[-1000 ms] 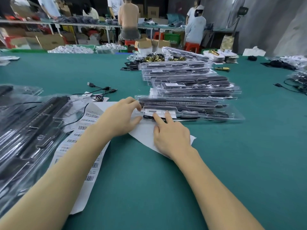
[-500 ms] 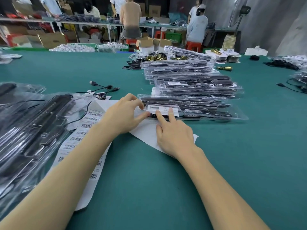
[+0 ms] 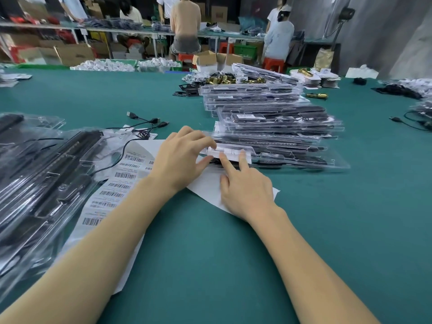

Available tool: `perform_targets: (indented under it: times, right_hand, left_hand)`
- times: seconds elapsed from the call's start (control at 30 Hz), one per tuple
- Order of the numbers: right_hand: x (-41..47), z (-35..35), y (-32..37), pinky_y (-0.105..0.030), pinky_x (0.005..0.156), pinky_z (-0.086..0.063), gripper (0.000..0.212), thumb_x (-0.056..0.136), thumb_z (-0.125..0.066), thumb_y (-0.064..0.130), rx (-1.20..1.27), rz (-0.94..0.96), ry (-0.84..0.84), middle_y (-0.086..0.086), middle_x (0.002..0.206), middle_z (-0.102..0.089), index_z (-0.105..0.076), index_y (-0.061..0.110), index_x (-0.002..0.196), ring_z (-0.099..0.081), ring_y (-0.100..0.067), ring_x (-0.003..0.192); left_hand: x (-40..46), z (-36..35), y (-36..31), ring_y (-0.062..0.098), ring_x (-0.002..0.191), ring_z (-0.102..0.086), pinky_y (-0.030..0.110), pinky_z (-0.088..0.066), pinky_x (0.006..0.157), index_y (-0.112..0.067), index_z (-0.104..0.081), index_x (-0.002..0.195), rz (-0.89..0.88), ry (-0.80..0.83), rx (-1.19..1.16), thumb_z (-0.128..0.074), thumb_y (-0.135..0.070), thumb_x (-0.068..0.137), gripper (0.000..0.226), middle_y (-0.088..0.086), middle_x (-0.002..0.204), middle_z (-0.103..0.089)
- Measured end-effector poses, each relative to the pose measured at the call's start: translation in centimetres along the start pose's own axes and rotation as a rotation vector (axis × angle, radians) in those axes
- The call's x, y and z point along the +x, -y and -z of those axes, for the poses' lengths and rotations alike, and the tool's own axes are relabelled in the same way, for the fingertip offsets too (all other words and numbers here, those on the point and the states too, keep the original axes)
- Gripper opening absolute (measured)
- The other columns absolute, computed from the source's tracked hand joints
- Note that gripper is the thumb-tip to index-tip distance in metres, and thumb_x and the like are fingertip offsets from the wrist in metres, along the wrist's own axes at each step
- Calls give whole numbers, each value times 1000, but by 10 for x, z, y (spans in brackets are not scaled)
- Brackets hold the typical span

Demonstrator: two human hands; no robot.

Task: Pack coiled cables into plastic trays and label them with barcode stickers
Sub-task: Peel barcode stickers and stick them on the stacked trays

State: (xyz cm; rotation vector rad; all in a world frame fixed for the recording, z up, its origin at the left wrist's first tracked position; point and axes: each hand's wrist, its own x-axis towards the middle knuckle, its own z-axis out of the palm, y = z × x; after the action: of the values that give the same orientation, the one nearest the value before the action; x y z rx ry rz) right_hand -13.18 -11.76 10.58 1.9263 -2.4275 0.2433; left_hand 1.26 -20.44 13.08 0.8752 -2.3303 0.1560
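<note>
Worktop (image 3: 233, 253): green, trays stacked
Sticker (image 3: 230, 152): long axis left-right, on tray (image 3: 292, 160)
Left hand (image 3: 180, 160): pinching sticker's left end
Right hand (image 3: 245, 192): released, fingertips pressing sticker

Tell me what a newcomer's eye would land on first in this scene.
First, the two bare forearms reaching in from the bottom, with the left hand and right hand meeting at a white barcode sticker on the nearest clear tray at centre. Behind it, a row of stacked trays runs back across the green table. A barcode label sheet lies at left, under the left forearm.
</note>
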Motion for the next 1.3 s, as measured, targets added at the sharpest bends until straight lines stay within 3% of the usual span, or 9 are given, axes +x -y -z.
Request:
perform_targets:
  times: [0.1, 0.2, 0.67, 0.87, 0.97, 1.07, 1.13, 1.2, 1.3]
  right_hand:
    - [0, 0, 1, -37, 72, -32, 55, 105, -24, 40, -10, -3, 6, -13, 167, -5, -6, 42, 158, -54, -34, 117]
    - [0, 1, 0, -37, 71, -33, 55, 106, -24, 41, -9, -5, 9, -13, 167, -5, -6, 42, 158, -55, -33, 116]
    - [2, 7, -9, -37, 71, -37, 60, 105, -23, 42, 24, 56, 93, -12, 168, 2, 5, 41, 158, -56, -36, 114]
    - [-2, 15, -14, -41, 84, -43, 56, 105, -27, 45, 141, 85, 104, -10, 168, 4, -3, 51, 155, -53, -42, 118]
    - [-4, 19, -16, -44, 99, -41, 50, 105, -27, 47, 211, 97, 73, -14, 165, -14, -16, 53, 154, -49, -42, 124]
    - [-8, 22, -13, -42, 90, -47, 42, 104, -30, 50, 305, 58, -34, -14, 125, -51, -46, 42, 143, -55, -39, 109]
    - [-12, 23, -10, -42, 85, -47, 44, 103, -34, 50, 300, 15, -87, -10, 108, -56, -59, 27, 130, -56, -38, 103]
    - [-15, 23, -7, -43, 85, -48, 48, 103, -33, 52, 247, -5, -85, -10, 111, -57, -60, 21, 127, -56, -37, 104]
    - [-16, 23, -5, -42, 89, -45, 50, 104, -28, 53, 194, -12, -52, -12, 137, -50, -53, 24, 137, -55, -37, 113]
  left_hand:
    - [-2, -6, -2, 25, 97, -55, 36, -46, 71, -20, -72, 105, 26, -18, -11, -72, -27, 90, 16, -4, 104, -67]
    - [0, -9, -4, 24, 93, -56, 29, -35, 63, -21, -72, 102, 30, -57, 18, -73, -29, 89, 15, -5, 101, -67]
    - [4, -13, -6, 22, 88, -59, 26, -32, 55, -23, -73, 97, 49, -112, 41, -75, -24, 85, 12, -5, 93, -66]
    - [4, -11, -7, 22, 86, -58, 26, -31, 56, -22, -73, 96, 41, -131, 50, -74, -24, 85, 11, -4, 93, -66]
    - [4, -12, -7, 22, 88, -57, 27, -33, 56, -22, -73, 97, 44, -125, 49, -73, -24, 86, 11, -5, 95, -65]
    - [4, -12, -7, 21, 90, -57, 27, -35, 57, -23, -72, 98, 47, -114, 40, -72, -23, 87, 11, -5, 96, -65]
    - [3, -13, -6, 21, 91, -57, 28, -37, 57, -23, -71, 97, 47, -102, 28, -70, -23, 88, 9, -5, 96, -65]
    - [3, -13, -5, 21, 93, -56, 31, -42, 58, -23, -71, 97, 41, -78, 16, -69, -22, 89, 9, -5, 96, -64]
    - [4, -14, -2, 20, 95, -56, 32, -44, 59, -23, -70, 98, 39, -55, -24, -67, -22, 91, 8, -6, 99, -65]
